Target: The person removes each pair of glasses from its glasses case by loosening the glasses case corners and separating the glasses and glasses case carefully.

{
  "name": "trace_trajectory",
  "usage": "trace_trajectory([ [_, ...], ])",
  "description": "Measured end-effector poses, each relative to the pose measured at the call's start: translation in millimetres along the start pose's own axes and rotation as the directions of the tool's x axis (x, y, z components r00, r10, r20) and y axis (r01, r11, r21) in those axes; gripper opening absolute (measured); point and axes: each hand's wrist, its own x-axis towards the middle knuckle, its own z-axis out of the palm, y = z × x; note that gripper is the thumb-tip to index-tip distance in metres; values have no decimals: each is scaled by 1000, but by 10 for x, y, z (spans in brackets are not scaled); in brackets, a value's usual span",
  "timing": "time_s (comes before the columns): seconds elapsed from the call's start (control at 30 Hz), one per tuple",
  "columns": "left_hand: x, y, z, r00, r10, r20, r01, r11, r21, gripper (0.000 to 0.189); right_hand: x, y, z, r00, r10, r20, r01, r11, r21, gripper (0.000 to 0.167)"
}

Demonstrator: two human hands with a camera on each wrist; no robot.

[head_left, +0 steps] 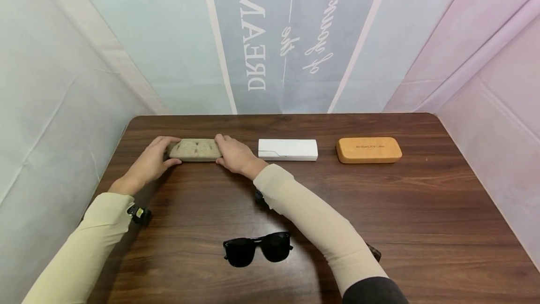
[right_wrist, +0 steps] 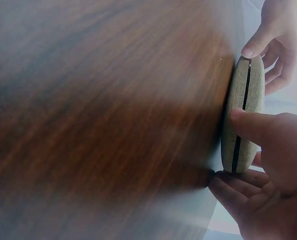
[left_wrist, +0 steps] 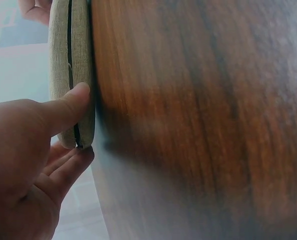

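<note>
A beige fabric-covered glasses case (head_left: 196,149) lies at the back left of the table, a dark seam running along its side in both wrist views. My left hand (head_left: 147,162) grips its left end, thumb on the front side and fingers around the far end. At the other end, my right hand (head_left: 237,154) holds the case the same way, thumb over the seam in the right wrist view. The lid looks closed apart from that narrow dark gap. Black sunglasses (head_left: 240,253) lie on the table nearer to me, between my forearms.
To the right of the fabric case stand a white glasses case (head_left: 288,149) and a tan-orange glasses case (head_left: 369,150) with lettering. A small dark object (head_left: 373,252) shows partly from behind my right sleeve. The brown wooden table (head_left: 443,210) meets hanging cloth at its back and sides.
</note>
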Motion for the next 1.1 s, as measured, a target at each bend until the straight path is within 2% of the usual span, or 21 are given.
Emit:
trace_trajectory([
  [0.3, -8, 34, -14, 1000, 0, -1, 0, 1000, 0, 62, -16, 10, -45, 1000, -1, 2, 1, 1000, 20, 54],
  [0.73, -44, 118, -61, 999, -3, 34, 4, 999, -45, 62, -84, 16, -120, 999, 15, 39, -17, 998, 65, 60],
  [0.9, -56, 152, -68, 999, -1, 40, 3, 997, -71, 61, -118, -4, -169, 998, 24, 61, -27, 999, 40, 64],
  [1.1, -74, 210, -84, 999, 16, 44, -11, 994, -107, 59, -170, -28, -243, 995, 13, 97, -9, 999, -38, 71],
])
